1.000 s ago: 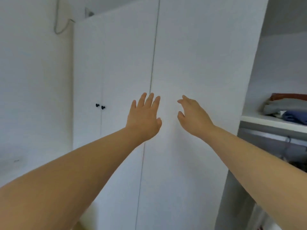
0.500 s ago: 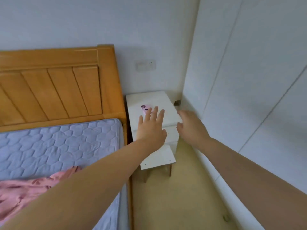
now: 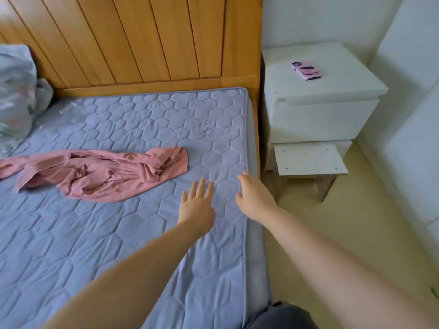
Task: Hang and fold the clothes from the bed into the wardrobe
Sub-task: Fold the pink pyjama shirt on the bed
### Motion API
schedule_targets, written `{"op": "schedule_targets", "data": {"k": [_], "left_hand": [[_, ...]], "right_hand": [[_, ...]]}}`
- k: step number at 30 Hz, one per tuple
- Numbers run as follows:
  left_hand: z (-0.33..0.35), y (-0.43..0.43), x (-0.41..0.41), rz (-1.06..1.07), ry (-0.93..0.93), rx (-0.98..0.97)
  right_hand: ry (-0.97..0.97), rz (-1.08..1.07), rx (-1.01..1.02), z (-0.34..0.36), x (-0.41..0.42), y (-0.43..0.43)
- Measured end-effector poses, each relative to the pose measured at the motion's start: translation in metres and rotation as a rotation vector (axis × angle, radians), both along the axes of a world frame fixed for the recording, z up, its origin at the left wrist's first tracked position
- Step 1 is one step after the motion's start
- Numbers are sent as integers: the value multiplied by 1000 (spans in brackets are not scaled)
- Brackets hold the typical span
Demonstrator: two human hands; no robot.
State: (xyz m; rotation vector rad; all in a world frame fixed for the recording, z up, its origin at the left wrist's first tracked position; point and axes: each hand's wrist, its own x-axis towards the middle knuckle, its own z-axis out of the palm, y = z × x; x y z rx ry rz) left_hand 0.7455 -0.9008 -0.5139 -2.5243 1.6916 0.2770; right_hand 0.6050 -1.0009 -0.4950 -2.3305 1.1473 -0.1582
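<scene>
A crumpled pink garment lies on the blue quilted mattress of the bed, left of centre. My left hand is stretched out over the mattress with straight, spread fingers, a short way right of the garment and holding nothing. My right hand hovers over the mattress's right edge, fingers relaxed, empty. The white wardrobe shows only as a strip along the right side.
A wooden headboard stands behind the mattress. A bundle of grey patterned bedding sits at the far left. A white nightstand with a pink phone stands right of the bed, beige floor beside it.
The view has swung from the wardrobe doors down and left to the bed. Both hands, still empty, now reach over the mattress near the pink garment.
</scene>
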Motion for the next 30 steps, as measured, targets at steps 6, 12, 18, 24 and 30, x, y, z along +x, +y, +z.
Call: {"op": "schedule_targets", "data": {"k": [6,12,18,24,30], "left_hand": [[-43,90,63,104,15,57],[-73,143,142,300,45,21],[-113,168,212,497,97,-71],[-150,156,228,463,25,-72],[-166,148,244,411,25,-175]], "right_hand": [[129,28,111,-41,49,76],[176,62,131,-60,95,114],[215,120,76,-79,143,128],[224,227,-93,-99,214,119],[241,349,-397,-104,296,90]]}}
